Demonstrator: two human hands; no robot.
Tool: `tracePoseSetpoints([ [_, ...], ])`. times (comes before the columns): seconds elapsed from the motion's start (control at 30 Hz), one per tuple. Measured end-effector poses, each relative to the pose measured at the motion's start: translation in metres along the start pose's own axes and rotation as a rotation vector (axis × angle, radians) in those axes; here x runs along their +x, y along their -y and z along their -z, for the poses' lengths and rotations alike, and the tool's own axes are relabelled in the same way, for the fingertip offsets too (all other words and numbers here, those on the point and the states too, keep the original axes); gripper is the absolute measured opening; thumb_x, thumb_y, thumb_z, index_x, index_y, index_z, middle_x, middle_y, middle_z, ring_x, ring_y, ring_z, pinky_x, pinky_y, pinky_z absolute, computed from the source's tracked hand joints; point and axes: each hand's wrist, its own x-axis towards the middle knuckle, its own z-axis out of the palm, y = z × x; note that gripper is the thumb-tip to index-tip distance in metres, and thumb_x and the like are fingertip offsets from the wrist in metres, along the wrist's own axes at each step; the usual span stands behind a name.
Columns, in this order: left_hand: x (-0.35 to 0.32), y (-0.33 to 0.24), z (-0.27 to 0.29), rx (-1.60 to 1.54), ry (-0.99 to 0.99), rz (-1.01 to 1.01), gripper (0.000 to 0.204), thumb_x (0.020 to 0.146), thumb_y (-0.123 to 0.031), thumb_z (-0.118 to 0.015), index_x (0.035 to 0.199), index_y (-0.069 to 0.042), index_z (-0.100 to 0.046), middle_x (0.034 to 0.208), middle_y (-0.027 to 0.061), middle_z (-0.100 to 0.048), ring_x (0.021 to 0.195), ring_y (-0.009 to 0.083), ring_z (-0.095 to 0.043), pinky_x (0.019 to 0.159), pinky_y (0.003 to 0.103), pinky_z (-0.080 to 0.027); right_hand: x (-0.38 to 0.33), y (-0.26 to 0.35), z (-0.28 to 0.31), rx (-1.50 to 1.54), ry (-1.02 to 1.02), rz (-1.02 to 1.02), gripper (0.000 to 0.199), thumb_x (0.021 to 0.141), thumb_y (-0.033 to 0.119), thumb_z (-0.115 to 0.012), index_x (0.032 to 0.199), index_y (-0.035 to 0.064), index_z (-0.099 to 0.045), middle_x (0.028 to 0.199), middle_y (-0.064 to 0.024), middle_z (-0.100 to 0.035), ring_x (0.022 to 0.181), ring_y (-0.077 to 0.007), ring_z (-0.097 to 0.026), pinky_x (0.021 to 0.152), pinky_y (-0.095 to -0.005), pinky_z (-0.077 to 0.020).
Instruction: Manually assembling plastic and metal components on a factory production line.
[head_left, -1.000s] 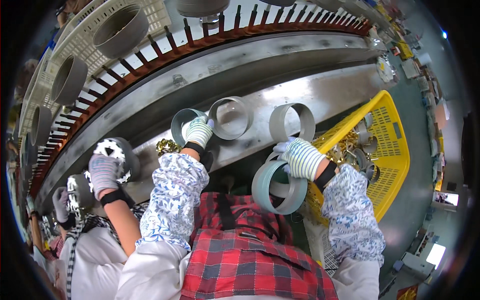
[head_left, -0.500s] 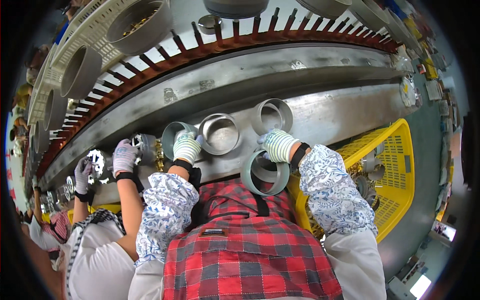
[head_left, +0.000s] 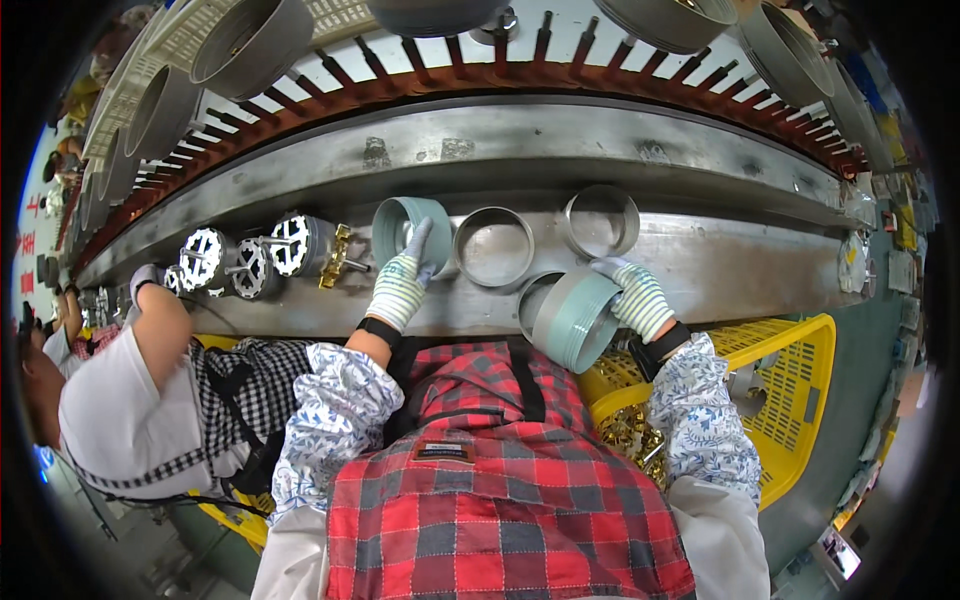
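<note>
My left hand, in a knitted glove, grips the rim of a grey-green metal ring standing on the steel bench. My right hand, also gloved, holds a second grey-green ring tilted on its side at the bench's near edge. Two more silvery rings sit on the bench between and beyond my hands, one beside the left ring and one farther right.
A co-worker in a white shirt and checked apron reaches to the bench on my left, by several finned round parts and a brass fitting. A yellow basket with brass parts stands at my right. Large grey rings hang overhead.
My view has shifted left and closer to the bench. My right hand has lowered its ring toward the bench edge. My left hand keeps hold of its ring. The co-worker's arm has reached in farther.
</note>
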Motion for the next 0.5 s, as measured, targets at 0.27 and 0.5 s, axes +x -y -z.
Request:
tracePoseSetpoints([
  [0.27, -0.009, 0.07, 0.051, 0.555, 0.171, 0.037, 0.082, 0.075, 0.007, -0.059, 0.147, -0.02, -0.031, 0.126, 0.0257, -0.055, 0.109, 0.0407, -0.058, 0.089, 0.047, -0.048, 0.007, -0.011, -0.026, 0.24, 0.058, -0.26, 0.047, 0.085, 0.02, -0.059, 0.13, 0.0053, -0.053, 0.109, -0.0253, -0.065, 0.102, -0.0407, -0.062, 0.088, -0.0431, -0.05],
  [0.5, -0.024, -0.059, 0.06, 0.559, 0.656, -0.667, 0.057, 0.079, -0.005, -0.059, 0.134, -0.008, -0.046, 0.127, 0.02, -0.056, 0.1, 0.0355, -0.064, 0.082, 0.043, -0.054, -0.027, -0.075, 0.024, 0.751, 0.011, -0.822, 0.037, 0.091, 0.031, -0.056, 0.116, 0.0039, -0.06, 0.088, -0.0144, -0.069, 0.064, -0.0251, -0.067, 0.047, -0.0373, -0.053],
])
